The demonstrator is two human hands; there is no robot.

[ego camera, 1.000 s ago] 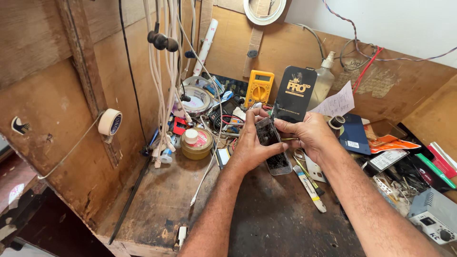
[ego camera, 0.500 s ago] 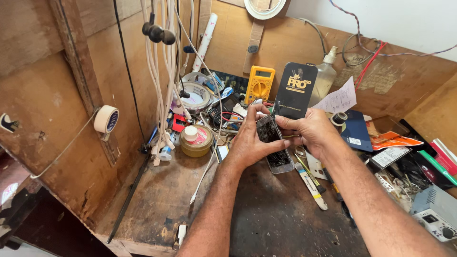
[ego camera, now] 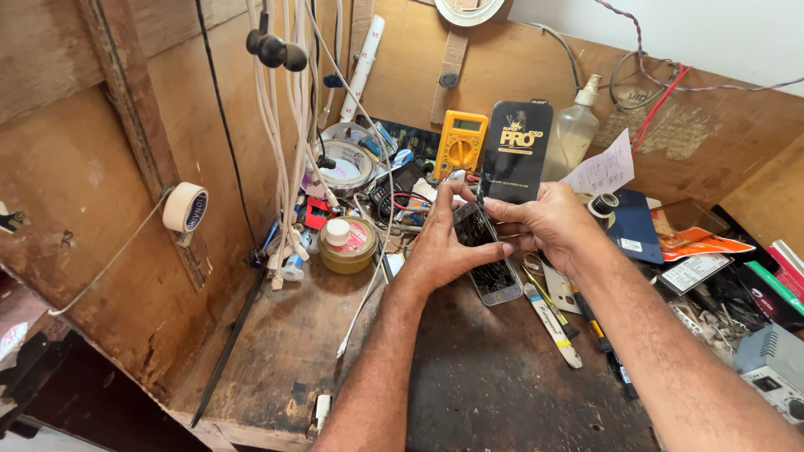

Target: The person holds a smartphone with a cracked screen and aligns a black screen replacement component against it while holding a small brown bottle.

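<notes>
Both of your hands are on the phone (ego camera: 486, 255), which sits just above the dark worn patch of the workbench (ego camera: 502, 385), about mid-bench. Take the phone as the landmark. Its glass is badly cracked, and the btm end looks to rest on the bench w/ the top end tipped up.

Your left hand (ego camera: 440, 247) cups the phone's left edge, fingers curled round it, thumb up near the top corner. Your right hand (ego camera: 548, 222) comes in from the phone's right, fingers closed on the top end; can't tell if it pinches a small tool there.

Just right of the phone lie a flat white strip tool (ego camera: 553, 326) and a couple of thin screwdrivers (ego camera: 590, 322), close but apart from it. Left of the phone, near, stands a round amber jar (ego camera: 347, 247) w/ a small white cap on top. Further left, well apart, a roll of masking tape (ego camera: 186, 208) hangs on the wood side wall.

Behind the phone, against the back board: a yellow multimeter (ego camera: 461, 144), a black flat retail pack (ego camera: 519, 151) upright just right of it, then a clear pump bottle (ego camera: 578, 125). White cables (ego camera: 289, 125) hang down behind and left of the phone.
</notes>
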